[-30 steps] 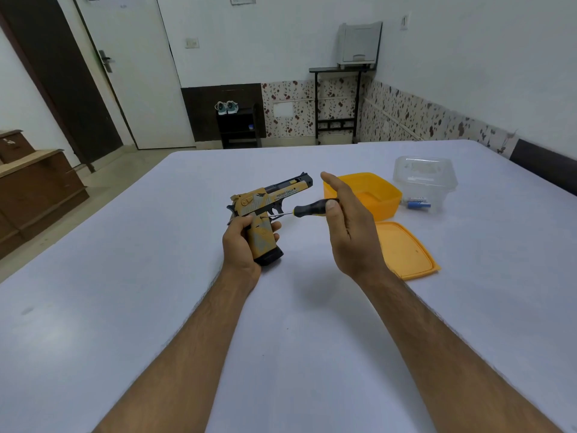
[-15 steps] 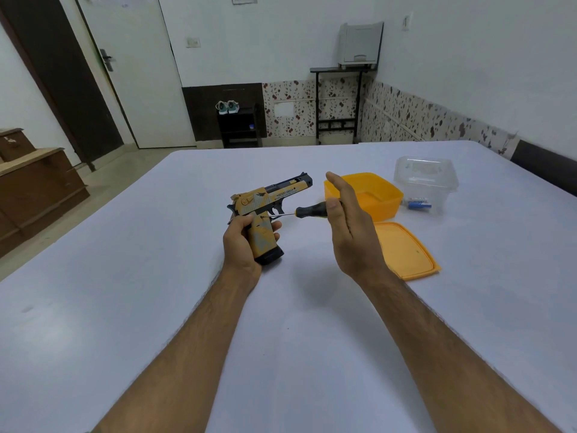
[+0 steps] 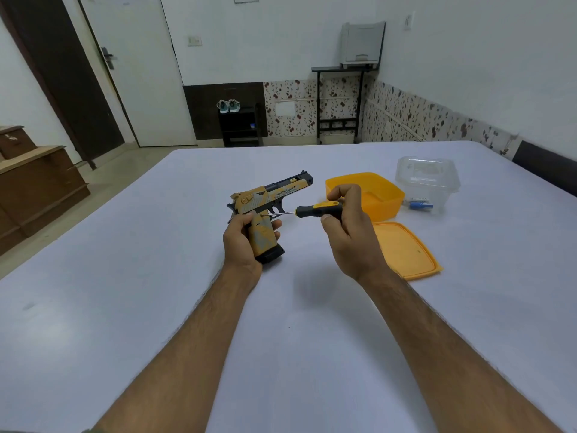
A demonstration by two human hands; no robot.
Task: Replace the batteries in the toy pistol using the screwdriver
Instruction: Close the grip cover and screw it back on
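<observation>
1. The left hand (image 3: 242,242) is gripping the toy pistol (image 3: 267,210) by its handle, above mid-table (image 3: 156,276).
2. The right hand (image 3: 349,232) is clamping the screwdriver (image 3: 315,210), tip touching the pistol's grip.
3. An orange box (image 3: 379,195) and lid (image 3: 406,250) are lying just right.

toy pistol (image 3: 271,204) left of screwdriver (image 3: 315,210), tub (image 3: 387,195) behind lid (image 3: 406,251)

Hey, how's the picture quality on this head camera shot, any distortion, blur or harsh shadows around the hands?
Head view: wide-angle distortion bows the door frame and table edges. Lighting is soft and even, with no glare on the table; only a faint shadow lies under the right hand. The toy pistol, screwdriver and left hand are sharp, though the forearm edges look smeared.
</observation>
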